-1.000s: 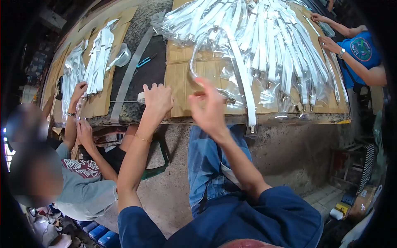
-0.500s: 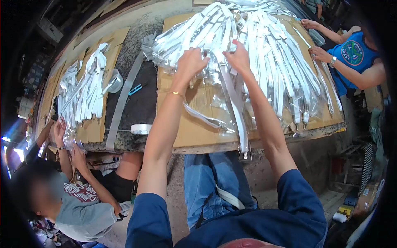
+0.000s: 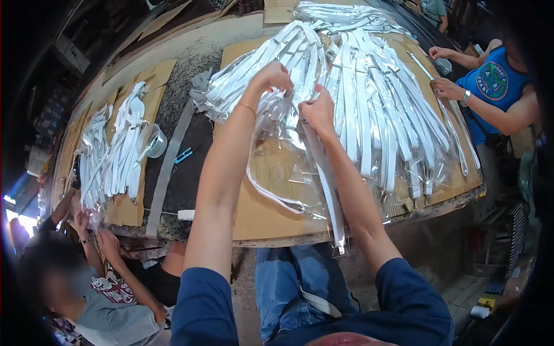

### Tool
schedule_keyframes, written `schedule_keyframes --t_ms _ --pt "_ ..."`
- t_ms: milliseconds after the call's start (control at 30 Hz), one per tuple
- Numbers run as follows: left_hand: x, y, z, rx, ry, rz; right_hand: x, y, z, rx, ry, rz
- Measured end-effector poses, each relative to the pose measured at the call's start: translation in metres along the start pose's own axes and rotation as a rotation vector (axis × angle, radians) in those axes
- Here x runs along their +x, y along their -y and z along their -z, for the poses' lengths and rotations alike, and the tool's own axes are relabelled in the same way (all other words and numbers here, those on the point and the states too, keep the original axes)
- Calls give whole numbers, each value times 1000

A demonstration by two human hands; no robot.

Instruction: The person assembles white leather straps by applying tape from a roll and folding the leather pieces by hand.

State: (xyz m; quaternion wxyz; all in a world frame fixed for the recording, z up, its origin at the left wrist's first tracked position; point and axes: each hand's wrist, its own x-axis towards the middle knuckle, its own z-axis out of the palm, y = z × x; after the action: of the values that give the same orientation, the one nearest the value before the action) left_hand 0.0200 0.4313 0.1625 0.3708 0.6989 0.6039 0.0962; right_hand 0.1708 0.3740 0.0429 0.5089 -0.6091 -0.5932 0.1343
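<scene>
My right hand (image 3: 319, 112) is closed on the upper end of a white strap in a clear plastic sleeve (image 3: 327, 184). This strap runs down over the table's front edge, its metal clip at the bottom. Up and to the left, my left hand (image 3: 274, 78) is closed with curled fingers above crumpled clear plastic; what it grips is hidden. A loose white strap (image 3: 268, 195) curves down below my left hand and ends in a metal clip on the cardboard (image 3: 265, 222). Around both hands spreads a large pile of sleeved white straps (image 3: 360, 104).
Further left lie a smaller heap of white straps (image 3: 124, 144), a clear plastic cup (image 3: 156, 141), a light blue cutter (image 3: 183, 155) and a white tape roll (image 3: 186, 215). One person (image 3: 115, 288) sits at left; another person (image 3: 496, 86) handles straps at right.
My left hand has lifted slightly and curled inward. My right hand has moved down and left, its fingers now closed on the strap's upper end. The view has tilted, shifting the table edge lower.
</scene>
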Motion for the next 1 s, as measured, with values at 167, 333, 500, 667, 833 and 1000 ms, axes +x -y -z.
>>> schedule_keyframes --t_ms 167,333,500,667,833,1000 --pt "30 29 -6 -1380 -476 -191 -4 3 0 101 34 -89" --pt "15 80 -35 93 -412 -46 -7 25 14 199 31 -108" --pt "23 88 -35 65 -277 -81 13 29 6 -19 -37 116" --pt "-7 58 -30 -222 -63 -6 41 22 1 94 156 -74" --pt "-62 25 -23 -728 -159 -257 45 75 59 749 183 -206" --pt "-141 -33 9 -755 -192 -415 41 138 116 907 212 -27"
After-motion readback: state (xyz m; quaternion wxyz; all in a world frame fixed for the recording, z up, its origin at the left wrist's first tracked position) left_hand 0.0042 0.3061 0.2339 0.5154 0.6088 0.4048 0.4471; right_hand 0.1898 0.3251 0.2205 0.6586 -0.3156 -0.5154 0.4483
